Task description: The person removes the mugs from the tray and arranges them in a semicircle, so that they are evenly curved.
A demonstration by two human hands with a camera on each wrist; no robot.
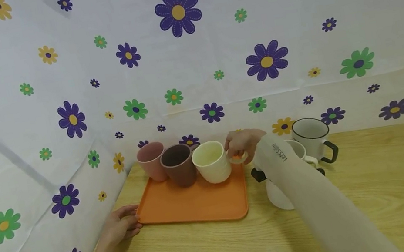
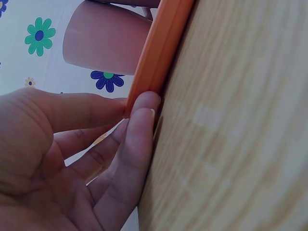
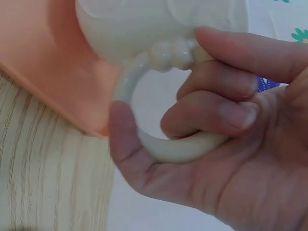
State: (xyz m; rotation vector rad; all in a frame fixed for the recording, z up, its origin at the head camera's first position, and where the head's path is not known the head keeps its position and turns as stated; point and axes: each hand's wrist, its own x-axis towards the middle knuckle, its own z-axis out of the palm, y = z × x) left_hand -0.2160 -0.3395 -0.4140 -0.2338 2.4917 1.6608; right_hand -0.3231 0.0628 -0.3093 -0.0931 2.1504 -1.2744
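My right hand (image 1: 244,140) grips the ring-shaped handle (image 3: 180,149) of a cream mug (image 1: 214,170), with fingers curled through the loop. The mug stands upright over the back right part of an orange tray (image 1: 198,203). Left of it on the tray are a dark brown mug (image 1: 180,171) and a pink mug (image 1: 154,166), in a row along the back. At the tray's front left corner, my left hand (image 1: 117,228) pinches the rim (image 2: 159,53), thumb on the upper edge and fingers at the underside near the wooden table.
Right of the tray, a white mug with black rim and handle (image 1: 311,141) stands at the back. Nearer are a white mug (image 1: 297,148) and another white vessel (image 1: 278,197), both partly hidden by my right sleeve (image 1: 316,196). A flowered sheet (image 1: 160,62) hangs behind the table (image 1: 395,192).
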